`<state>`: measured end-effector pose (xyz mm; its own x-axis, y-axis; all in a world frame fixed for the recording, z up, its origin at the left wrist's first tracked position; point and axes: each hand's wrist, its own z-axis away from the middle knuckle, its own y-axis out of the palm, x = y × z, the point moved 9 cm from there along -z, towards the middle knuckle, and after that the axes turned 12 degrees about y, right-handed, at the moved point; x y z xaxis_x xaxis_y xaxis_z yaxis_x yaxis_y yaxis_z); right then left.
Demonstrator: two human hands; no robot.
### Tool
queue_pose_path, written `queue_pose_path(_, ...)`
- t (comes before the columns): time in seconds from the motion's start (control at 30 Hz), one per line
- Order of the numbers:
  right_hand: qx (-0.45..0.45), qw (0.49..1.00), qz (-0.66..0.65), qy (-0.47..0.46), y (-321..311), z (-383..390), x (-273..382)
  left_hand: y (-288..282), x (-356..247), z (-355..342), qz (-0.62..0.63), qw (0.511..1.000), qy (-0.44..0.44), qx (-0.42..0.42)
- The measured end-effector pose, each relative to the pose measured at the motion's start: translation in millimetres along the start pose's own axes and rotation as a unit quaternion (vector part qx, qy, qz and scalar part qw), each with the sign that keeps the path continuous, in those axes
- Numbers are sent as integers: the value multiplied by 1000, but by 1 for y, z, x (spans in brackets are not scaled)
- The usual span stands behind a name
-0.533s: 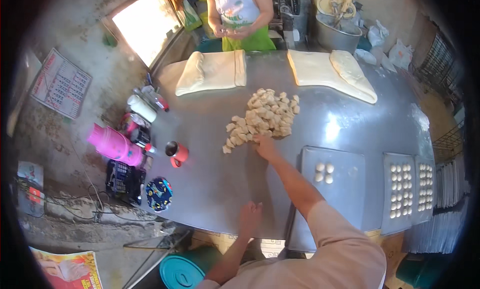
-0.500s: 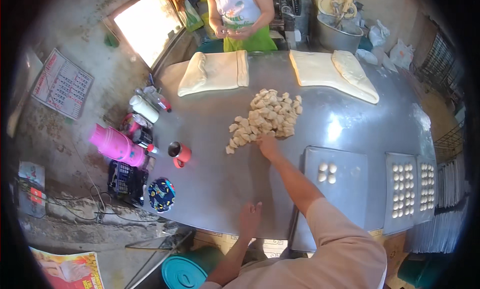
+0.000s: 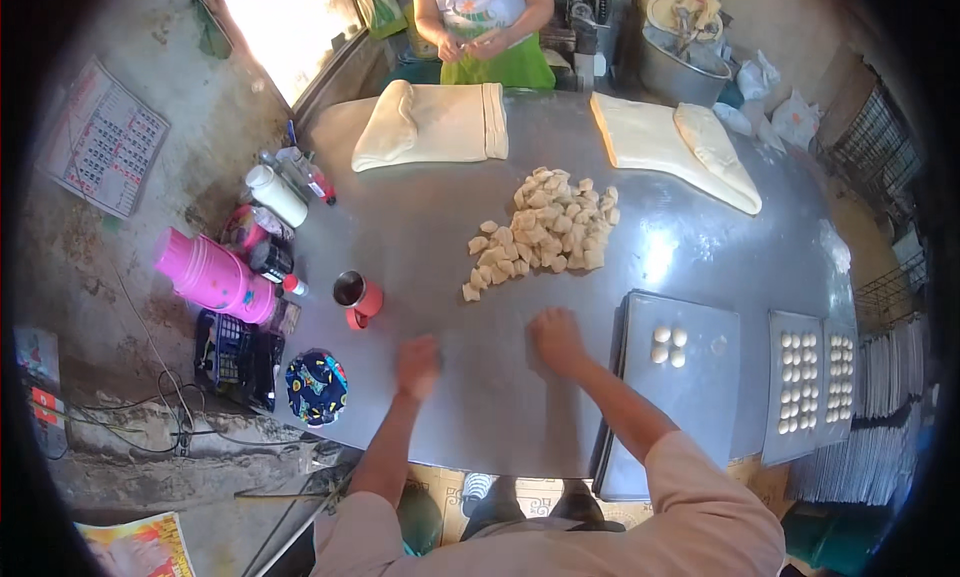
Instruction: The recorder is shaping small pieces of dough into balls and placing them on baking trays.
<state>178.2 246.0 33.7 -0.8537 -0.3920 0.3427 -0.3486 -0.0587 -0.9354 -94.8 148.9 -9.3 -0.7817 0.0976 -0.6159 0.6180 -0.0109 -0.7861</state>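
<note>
My right hand (image 3: 557,339) presses down on the metal table with its fingers curled under; whatever lies beneath the palm is hidden. To its left, my left hand (image 3: 418,367) is also closed low over the tabletop, slightly smeared, and its contents cannot be made out. Just beyond both hands lies a heap of cut dough pieces (image 3: 562,222), with a few strays at its near left. A tray (image 3: 690,417) at the right of my right forearm carries several small round dough balls (image 3: 669,346) near its far left part.
Two folded dough slabs (image 3: 450,122) (image 3: 665,147) lie on the far side. A person in an apron (image 3: 497,62) stands behind the table. At left are a red mug (image 3: 366,302), a patterned round item (image 3: 317,387) and a pink jug (image 3: 215,277). Trays of dough balls (image 3: 798,377) sit far right.
My right hand has drawn back from the dough heap toward me. My left hand has moved forward and left over the table. The view has shifted a little.
</note>
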Motion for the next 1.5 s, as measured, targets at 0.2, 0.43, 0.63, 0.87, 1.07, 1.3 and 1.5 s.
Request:
queue_pose_path(0.2,-192,981,-10,5,-42,50,23,58,57,53,698,616,-161,-328)
queue_pose_path(0.43,59,980,-93,-164,7,24,50,25,-23,6,-154,986,56,-44)
queue_pose_path(0.63,-56,996,-23,59,-7,85,17,-26,-92,52,-154,960,44,-229)
queue_pose_path(0.87,46,986,-74,-141,19,63,65,15,-72,21,-208,973,89,-41)
queue_pose_path(1.07,10,998,-54,-26,-12,106,45,2,-83,54,-199,966,88,-137)
queue_pose_path(1.3,40,980,-89,-176,19,83,86,18,-62,26,-97,994,-16,-50)
queue_pose_path(1.5,90,996,-1,-21,13,128,47,-14,-90,82,-131,976,15,-173)
